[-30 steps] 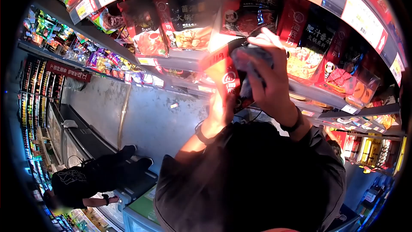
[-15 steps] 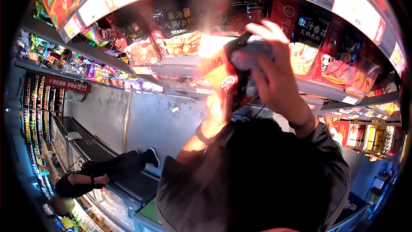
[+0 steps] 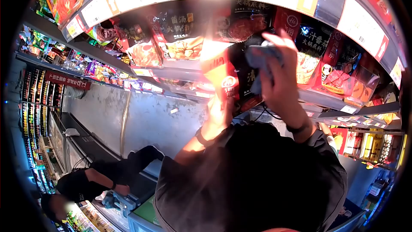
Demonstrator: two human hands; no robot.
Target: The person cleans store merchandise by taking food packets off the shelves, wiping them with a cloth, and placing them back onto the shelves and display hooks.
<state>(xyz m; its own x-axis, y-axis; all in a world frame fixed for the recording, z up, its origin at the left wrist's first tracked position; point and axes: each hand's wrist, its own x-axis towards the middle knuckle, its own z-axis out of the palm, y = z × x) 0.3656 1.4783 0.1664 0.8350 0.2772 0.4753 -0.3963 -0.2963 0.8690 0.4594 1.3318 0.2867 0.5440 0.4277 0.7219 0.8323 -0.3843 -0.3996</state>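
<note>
Cloth [image 3: 262, 58], grey-blue and crumpled, is bunched in the fingers of the right hand [image 3: 281, 75] over the black face of a red-and-black packet [image 3: 231, 79], which the left hand [image 3: 218, 115] clamps by its near left edge. The packet is tilted and held up on the near side of a shelf [image 3: 324, 96], where similar packs, among them a mushroom-pictured packet [image 3: 184, 38], stand on the far side. The hands are close but apart, one to the packet, one to the cloth (the left hand's fingers are partly hidden, and whether the cloth presses or merely skims the face cannot be told). Good wiping here would seem to call for a firm left grip at the edge, a flat pad of cloth rather than a loose bunch, and light strokes running away from the holding hand, since a soft pouch would probably dent or crease under hard pressure. Strong glare bleaches the red panel, so tipping it slightly should make any smears easier to read.
</note>
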